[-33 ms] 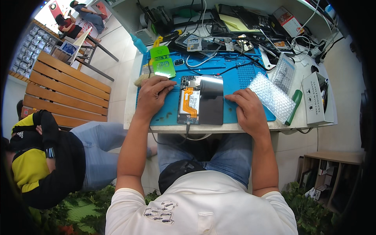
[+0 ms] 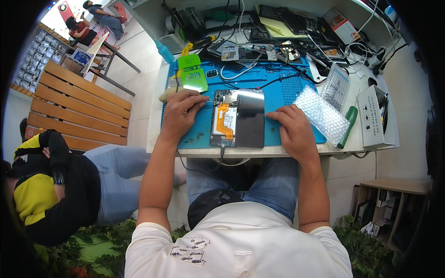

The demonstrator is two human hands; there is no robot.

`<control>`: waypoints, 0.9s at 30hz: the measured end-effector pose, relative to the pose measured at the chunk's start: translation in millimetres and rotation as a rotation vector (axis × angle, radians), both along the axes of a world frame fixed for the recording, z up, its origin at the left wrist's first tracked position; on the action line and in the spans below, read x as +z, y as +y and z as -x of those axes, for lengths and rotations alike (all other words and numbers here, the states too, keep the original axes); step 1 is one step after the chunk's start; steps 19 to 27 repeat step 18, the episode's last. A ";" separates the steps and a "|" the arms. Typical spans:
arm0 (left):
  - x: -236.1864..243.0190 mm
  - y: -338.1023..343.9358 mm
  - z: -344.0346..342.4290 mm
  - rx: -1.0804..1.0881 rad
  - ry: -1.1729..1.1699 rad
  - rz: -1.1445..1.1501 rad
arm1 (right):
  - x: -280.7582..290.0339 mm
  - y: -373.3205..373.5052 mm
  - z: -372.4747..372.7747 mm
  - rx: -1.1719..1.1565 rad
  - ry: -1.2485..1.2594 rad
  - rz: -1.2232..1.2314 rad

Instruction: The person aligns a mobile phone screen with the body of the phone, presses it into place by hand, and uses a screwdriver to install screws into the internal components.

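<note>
An opened phone (image 2: 224,121) lies on the blue repair mat (image 2: 194,136), its battery and orange flex cable bare. Along its right side lies a dark glossy screen panel (image 2: 250,123). A cable (image 2: 222,152) is plugged into the phone's bottom edge. My left hand (image 2: 181,113) pinches a thin metal pin-like piece (image 2: 209,100) against the phone's upper left side; the fingers hide most of it. My right hand (image 2: 293,127) rests on the mat beside the panel's right edge. Its fingers are slightly bent and apart, and nothing shows in them.
Bubble wrap (image 2: 320,113), a green-handled screwdriver (image 2: 350,123) and a white carton (image 2: 374,118) lie to the right. A green packet (image 2: 192,74) and a brush (image 2: 168,94) sit at left. Phone parts (image 2: 248,52) and cables crowd the back. A seated person (image 2: 60,180) is at left.
</note>
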State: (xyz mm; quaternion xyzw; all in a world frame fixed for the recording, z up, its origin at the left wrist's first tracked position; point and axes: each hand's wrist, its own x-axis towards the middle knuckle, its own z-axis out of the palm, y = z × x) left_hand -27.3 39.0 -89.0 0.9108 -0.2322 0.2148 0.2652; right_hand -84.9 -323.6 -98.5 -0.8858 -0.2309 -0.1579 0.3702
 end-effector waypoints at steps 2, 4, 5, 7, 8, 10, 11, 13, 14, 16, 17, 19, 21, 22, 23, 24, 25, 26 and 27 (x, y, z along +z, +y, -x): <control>-1.1 0.7 -0.6 -0.004 -0.007 0.000 | -0.6 -0.1 -0.3 0.002 -0.008 0.002; -1.1 0.9 -0.6 -0.007 -0.010 0.001 | -1.2 -0.1 -0.5 0.003 -0.012 0.002; -0.5 0.5 -0.4 -0.009 -0.010 0.000 | -1.4 -0.1 -0.5 0.003 -0.011 0.002; -0.8 -0.1 -0.6 -0.008 -0.020 0.003 | -0.8 0.1 -0.4 0.002 -0.008 0.002; -2.0 -0.2 -0.9 -0.005 -0.030 0.007 | 0.4 0.4 0.1 0.003 -0.006 0.002; -2.2 0.4 -0.7 -0.005 -0.032 0.002 | 1.3 0.9 0.5 0.003 -0.001 0.004; -1.2 0.7 -0.4 -0.008 -0.025 -0.007 | 1.4 0.8 0.6 0.002 0.002 0.004; 0.4 0.5 -0.2 -0.011 -0.013 -0.011 | 1.7 0.4 0.4 0.002 0.001 0.006; 1.0 -0.1 0.1 -0.010 -0.008 -0.006 | 1.5 0.0 0.4 0.003 -0.003 0.006; 0.7 -0.2 0.3 -0.007 0.001 0.000 | 0.9 -0.2 0.4 0.002 -0.002 0.008; 0.1 0.2 0.2 -0.005 0.005 0.002 | 0.5 -0.2 0.3 0.002 0.001 0.009; -1.0 0.8 -0.1 -0.002 0.009 0.004 | 0.1 0.0 0.1 0.001 0.005 0.011; -1.0 0.8 -0.1 -0.002 0.009 0.004 | 0.1 0.0 0.1 0.001 0.005 0.011; -1.0 0.8 -0.1 -0.002 0.009 0.004 | 0.1 0.0 0.1 0.001 0.005 0.011; -1.0 0.8 -0.1 -0.002 0.009 0.004 | 0.1 0.0 0.1 0.001 0.005 0.011; -1.0 0.8 -0.1 -0.002 0.009 0.004 | 0.1 0.0 0.1 0.001 0.005 0.011; -1.0 0.8 -0.1 -0.002 0.009 0.004 | 0.1 0.0 0.1 0.001 0.005 0.011; -1.0 0.8 -0.1 -0.002 0.009 0.004 | 0.1 0.0 0.1 0.001 0.005 0.011; -1.0 0.8 -0.1 -0.002 0.009 0.004 | 0.1 0.0 0.1 0.001 0.005 0.011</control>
